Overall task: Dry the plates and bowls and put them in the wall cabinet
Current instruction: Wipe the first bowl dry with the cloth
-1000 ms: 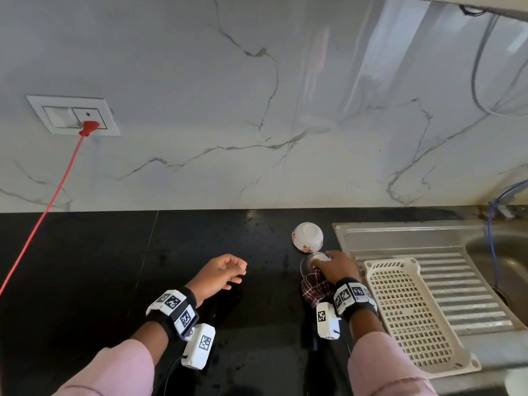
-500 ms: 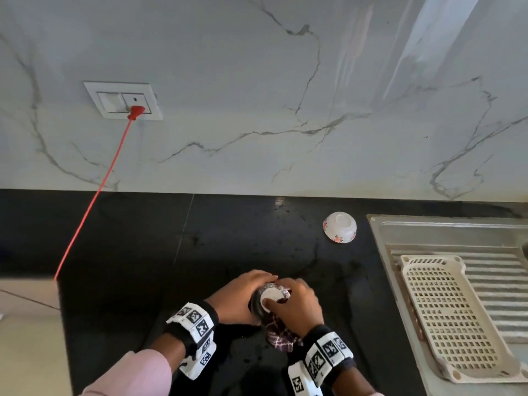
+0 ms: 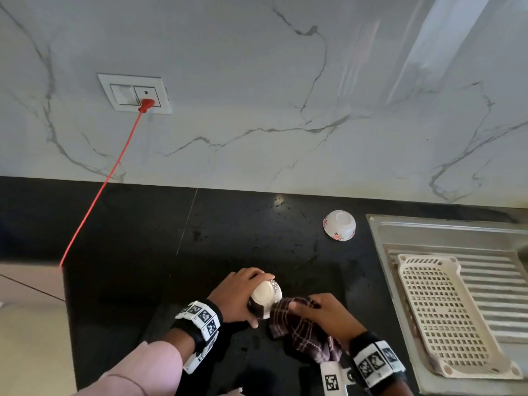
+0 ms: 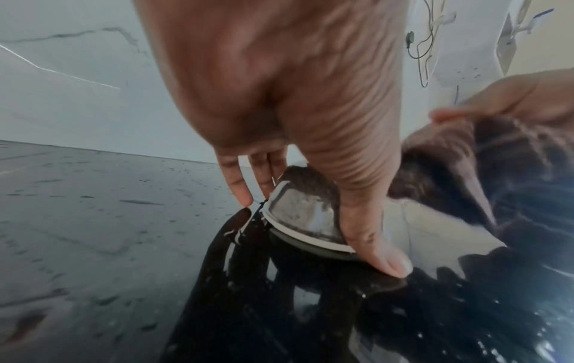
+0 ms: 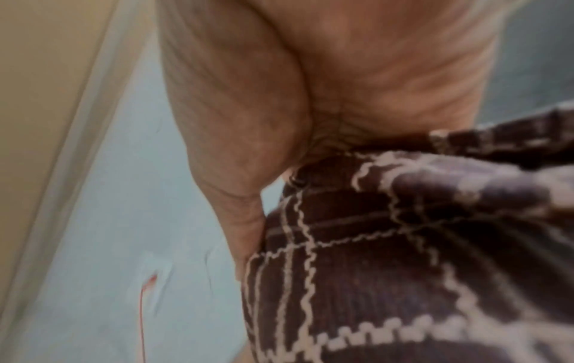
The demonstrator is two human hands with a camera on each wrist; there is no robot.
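The bowl I am drying sits upside down on the black tabletop, near its front edge, its pale foot ring facing up and its rim down on the wet stone. My left hand grips it from above, fingers curled over the far side and thumb pressed down the near side until its tip meets the tabletop beside the rim. Just to the right, touching the bowl's side, is the dark checked cloth, bunched up and pinched in my right hand, whose fingers are curled over the fabric; in the right wrist view the cloth fills most of the picture below my palm. Further back and to the right, well apart from my hands, a second bowl with small red flowers on its side lies upside down on the tabletop, near the steel sink drainboard. A cream perforated tray rests on the drainboard's ridges. Behind everything rises the veined marble wall, with a white switch plate at the left and a red plug and cord running down from it past the tabletop's left edge.
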